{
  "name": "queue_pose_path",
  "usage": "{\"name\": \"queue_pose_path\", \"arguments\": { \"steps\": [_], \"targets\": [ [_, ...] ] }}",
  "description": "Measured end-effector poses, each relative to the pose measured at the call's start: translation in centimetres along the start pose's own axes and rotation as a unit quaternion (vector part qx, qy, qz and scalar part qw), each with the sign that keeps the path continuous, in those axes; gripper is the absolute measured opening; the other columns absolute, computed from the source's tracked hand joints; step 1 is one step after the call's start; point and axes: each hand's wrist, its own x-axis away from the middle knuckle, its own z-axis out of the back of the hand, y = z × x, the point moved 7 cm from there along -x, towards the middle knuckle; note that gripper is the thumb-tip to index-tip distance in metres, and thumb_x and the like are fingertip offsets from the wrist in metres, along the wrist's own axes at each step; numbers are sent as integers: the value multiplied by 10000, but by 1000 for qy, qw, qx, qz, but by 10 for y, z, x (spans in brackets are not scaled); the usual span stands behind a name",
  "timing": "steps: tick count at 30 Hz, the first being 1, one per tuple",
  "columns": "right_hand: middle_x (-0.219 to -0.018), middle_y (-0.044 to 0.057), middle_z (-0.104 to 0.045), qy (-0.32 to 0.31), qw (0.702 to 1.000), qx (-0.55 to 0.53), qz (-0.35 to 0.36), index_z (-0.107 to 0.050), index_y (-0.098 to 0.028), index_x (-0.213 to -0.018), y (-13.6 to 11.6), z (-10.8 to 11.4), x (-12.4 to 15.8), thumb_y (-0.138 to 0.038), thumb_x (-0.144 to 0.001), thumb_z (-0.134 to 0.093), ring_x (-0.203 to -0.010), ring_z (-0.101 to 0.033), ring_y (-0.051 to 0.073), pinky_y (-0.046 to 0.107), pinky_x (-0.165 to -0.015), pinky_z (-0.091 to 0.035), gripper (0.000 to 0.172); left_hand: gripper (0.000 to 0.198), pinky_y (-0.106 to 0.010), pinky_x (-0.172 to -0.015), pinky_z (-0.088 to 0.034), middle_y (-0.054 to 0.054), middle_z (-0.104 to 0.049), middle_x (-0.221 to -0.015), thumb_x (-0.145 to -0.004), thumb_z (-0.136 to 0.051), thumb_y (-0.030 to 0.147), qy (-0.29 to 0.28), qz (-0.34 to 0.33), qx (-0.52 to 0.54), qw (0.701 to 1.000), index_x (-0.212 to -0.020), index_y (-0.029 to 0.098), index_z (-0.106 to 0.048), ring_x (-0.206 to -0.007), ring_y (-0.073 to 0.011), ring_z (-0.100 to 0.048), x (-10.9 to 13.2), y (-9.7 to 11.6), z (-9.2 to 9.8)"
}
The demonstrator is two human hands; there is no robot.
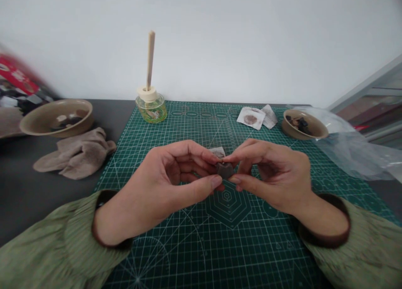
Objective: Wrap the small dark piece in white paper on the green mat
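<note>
Noted at this moment: a small dark lump [225, 170] sits at the centre of the grip, held in the air above a green cutting mat [229, 239], midway between the left hand [163, 176] and the right hand [276, 176]. Its material cannot be told at this resolution.

Grip: both hands are curled inward, wrists well apart, fingertips meeting at the lump. The left thumb [214, 182] presses its near edge from the left, and the left index finger [209, 156] lies over its upper side. The right thumb [235, 179] and right index finger [234, 156] do the same from the right. Both hands pinch it, and the fingertips cover parts of its outline.

Orientation: the lump is angular and wider than tall, its long axis lying roughly left to right across the view. Its lower edge narrows toward the mat.

Surroundings: a scrap of paper [217, 152] lies just beyond the fingertips. Farther beyond the grip is a stained paper [250, 118]. Well to the left are a ceramic bowl [56, 117] and a crumpled cloth [75, 154]; well to the right is a second ceramic bowl [304, 124] holding dark pieces. A glass jar [151, 108] with an upright wooden stick [150, 61] stands beyond the left hand.
</note>
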Motion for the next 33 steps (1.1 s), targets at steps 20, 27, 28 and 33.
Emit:
{"name": "queue_pose_path", "arguments": {
  "steps": [20, 27, 28, 33],
  "targets": [
    [-1098, 60, -897, -13, 1000, 20, 7, -849, -256, -1077, 3, -1, -2, -212, -940, -986, -825, -819, 189, 290, -592, -621, 198, 172, -248, -769, -722, -37, -914, -938, -910, -936, 199, -7, 9, -67, 998, -1061, 217, -854, -857, -196, -887, -4, -8, 8],
    [-970, 37, -840, -61, 988, 143, -16, -788, -195, -1060, 11, 7, -17, -214, -969, -902, -698, -743, 139, 281, -665, -606, 146, 293, -584, -1162, -639, -157, -838, -1359, -1050, -786, 372, 0, -211, -523, 826, -1288, 209, -841, -1306, -385, -772, -2, 9, 14],
    [-938, 23, -817, -96, 978, 184, -15, -787, -187, -1039, 12, 4, -20, -194, -954, -901, -674, -706, 129, 281, -666, -573, 142, 313, -604, -1183, -623, -175, -810, -1421, -1087, -746, 369, -24, -218, -556, 802, -1337, 199, -829, -1358, -397, -744, -3, 5, 14],
    [-926, 38, -744, -213, 922, 321, -38, -841, -155, -980, 27, -11, -31, -163, -965, -876, -741, -629, 158, 306, -713, -445, 39, 282, -601, -1148, -647, -166, -819, -1353, -1141, -689, 343, -66, -243, -613, 749, -1338, 186, -816, -1306, -376, -748, -4, -7, 18]
  ]
}}
